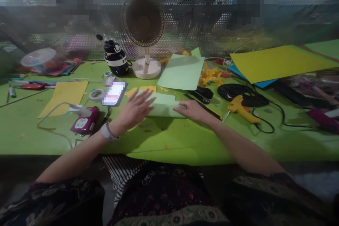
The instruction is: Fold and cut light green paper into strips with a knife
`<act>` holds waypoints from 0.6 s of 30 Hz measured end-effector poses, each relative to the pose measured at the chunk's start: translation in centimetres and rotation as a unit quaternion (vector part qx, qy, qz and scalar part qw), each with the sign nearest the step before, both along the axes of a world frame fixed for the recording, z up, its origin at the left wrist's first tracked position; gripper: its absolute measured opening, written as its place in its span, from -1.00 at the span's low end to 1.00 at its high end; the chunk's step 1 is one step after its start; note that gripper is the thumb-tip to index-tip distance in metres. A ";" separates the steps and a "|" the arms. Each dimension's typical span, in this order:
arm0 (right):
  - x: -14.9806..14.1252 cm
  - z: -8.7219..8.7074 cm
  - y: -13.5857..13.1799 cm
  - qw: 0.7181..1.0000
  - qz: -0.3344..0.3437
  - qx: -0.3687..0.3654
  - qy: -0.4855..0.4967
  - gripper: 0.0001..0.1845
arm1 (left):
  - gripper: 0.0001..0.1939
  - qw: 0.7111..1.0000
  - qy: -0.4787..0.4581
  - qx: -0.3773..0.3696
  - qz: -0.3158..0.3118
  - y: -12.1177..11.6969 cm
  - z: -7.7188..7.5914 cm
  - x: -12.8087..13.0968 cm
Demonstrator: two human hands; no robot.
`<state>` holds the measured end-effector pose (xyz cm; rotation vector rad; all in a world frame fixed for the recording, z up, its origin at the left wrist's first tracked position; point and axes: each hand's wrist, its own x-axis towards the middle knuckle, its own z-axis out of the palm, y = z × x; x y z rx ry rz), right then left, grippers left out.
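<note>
A pale green sheet of paper (165, 107) lies on the table in front of me, its near part folded over in a long strip. My left hand (136, 108) rests on its left end with the fingers spread and stretched out. At the right end, my right hand (194, 109) has its fingers curled, with the thumb and forefinger closed on the paper's edge. Small yellow paper scraps (148, 88) lie just behind the sheet. Another pale green sheet (181, 72) lies farther back, and scissors (202, 95) are beside my right hand.
A phone (114, 93), tape roll (95, 95) and purple power adapter (86, 120) stand left. Behind are a black bottle (116, 60) and a fan (146, 69). A yellow glue gun (242, 108) with its cord lies right, before large yellow sheets (275, 63).
</note>
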<state>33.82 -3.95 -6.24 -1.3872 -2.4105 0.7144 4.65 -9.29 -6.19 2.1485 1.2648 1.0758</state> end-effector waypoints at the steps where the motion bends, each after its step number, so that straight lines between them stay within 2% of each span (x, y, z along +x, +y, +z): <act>1: -0.1 -0.1 0.1 1.000 -0.004 0.004 0.001 -0.59 | -0.63 0.998 0.042 0.003 -0.048 -0.4 -0.2 0.6; 3: -0.2 -0.3 0.3 1.000 -0.017 0.006 0.004 -0.62 | -0.43 0.986 0.124 0.003 -0.107 -1.1 -1.0 1.7; 6: -0.4 -0.7 0.3 0.999 -0.050 0.009 0.006 -0.67 | -0.16 0.954 0.276 0.013 -0.119 -1.8 -2.5 2.7; 9: -0.6 -1.2 -0.5 0.991 -0.075 0.111 -0.007 -0.58 | -0.06 0.922 0.372 0.027 -0.100 -1.9 -3.6 2.9; 11: -0.5 -1.6 -1.4 0.978 -0.045 0.205 -0.021 -0.50 | -0.03 0.917 0.387 0.034 -0.092 -1.8 -3.9 2.9; 13: -0.4 -1.9 -2.4 0.968 0.021 0.247 -0.035 -0.47 | -0.01 0.918 0.386 0.035 -0.089 -1.8 -4.2 2.9; 16: -0.3 -2.3 -3.7 0.965 0.114 0.229 -0.060 -0.39 | 0.00 0.921 0.380 0.034 -0.086 -1.9 -4.4 2.9; 18: -0.2 -2.7 -4.1 0.964 0.145 0.211 -0.076 -0.33 | 0.01 0.922 0.375 0.036 -0.087 -2.0 -4.5 3.0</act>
